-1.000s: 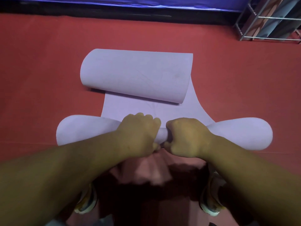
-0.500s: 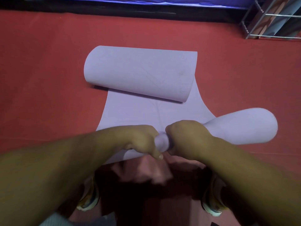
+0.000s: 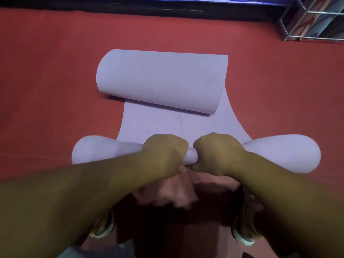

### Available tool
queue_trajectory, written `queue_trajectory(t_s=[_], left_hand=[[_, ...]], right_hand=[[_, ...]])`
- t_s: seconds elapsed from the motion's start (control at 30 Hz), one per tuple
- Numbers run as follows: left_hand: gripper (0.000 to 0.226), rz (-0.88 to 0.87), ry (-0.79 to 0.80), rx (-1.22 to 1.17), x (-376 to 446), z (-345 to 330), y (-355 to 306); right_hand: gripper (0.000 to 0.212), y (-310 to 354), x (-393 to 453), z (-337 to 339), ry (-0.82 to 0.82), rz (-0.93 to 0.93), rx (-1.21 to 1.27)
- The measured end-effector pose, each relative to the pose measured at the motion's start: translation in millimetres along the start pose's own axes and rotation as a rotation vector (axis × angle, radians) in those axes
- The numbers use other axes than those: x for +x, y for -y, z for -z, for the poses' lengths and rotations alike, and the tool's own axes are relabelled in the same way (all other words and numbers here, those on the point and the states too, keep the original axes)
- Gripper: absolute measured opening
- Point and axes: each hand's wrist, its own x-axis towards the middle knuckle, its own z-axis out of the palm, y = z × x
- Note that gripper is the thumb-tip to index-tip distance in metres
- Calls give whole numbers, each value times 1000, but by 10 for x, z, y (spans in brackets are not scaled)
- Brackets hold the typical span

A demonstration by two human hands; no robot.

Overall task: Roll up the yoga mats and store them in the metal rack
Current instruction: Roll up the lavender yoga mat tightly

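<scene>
Dim warm light, soft focus, wide-angle bending, shadowed lower centre

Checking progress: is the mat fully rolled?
No. The mat is rolled at both ends, flat between; both hands grip the near roll.

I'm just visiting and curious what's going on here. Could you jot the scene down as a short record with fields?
activity: rolling up a yoga mat
mat: pale purple yoga mat, near end rolled tight, far end curled up loosely
left hand: closed on the near roll at its middle
right hand: closed on the near roll, beside the left
floor: red floor
rack: metal rack, far right corner, something already stored in it
</scene>
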Motion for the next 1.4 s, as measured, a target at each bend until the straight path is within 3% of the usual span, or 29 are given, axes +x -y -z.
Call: queue_trajectory(t_s=[0.13,0.23,0.33,0.43,0.57,0.63,0.77,0.87,0.97,1.1,1.2,1.33,1.4], left_hand=[[43,14,226,-199,111,-53,97],[37,-46,297,-425,162,-74,238],[32,-88,334,-477,164,-54,259],[41,-112,216,-296,131,-44,190],[49,-59,-148,47,18,-32,127],[46,-57,-168,79,-7,-39,128],[33,-31,64,-30,0,-52,132],[32,-46,218,-147,102,-78,169],[22,-72,339,-380,162,-88,337],[16,-115,481,-480,166,-77,371],[27,-129,361,-396,162,-56,315],[43,-70,-102,-56,75,-21,146],[50,-77,-129,71,64,-73,83]], right_hand=[[30,13,-19,27,-14,45,10],[29,25,-24,20,-82,112,-74],[20,22,6,-20,3,79,-41],[17,-19,36,-84,18,62,-38],[29,-112,33,-54,-16,53,23],[30,-130,34,-10,4,62,17],[34,-57,17,-19,37,89,-57],[40,-57,-40,-61,-27,78,-45],[58,-40,-93,-110,-95,101,-107],[37,-54,-112,-161,-33,108,5],[25,-114,-85,-218,-29,109,42],[28,-206,-12,-176,21,44,137],[28,-226,3,-134,33,58,134]])
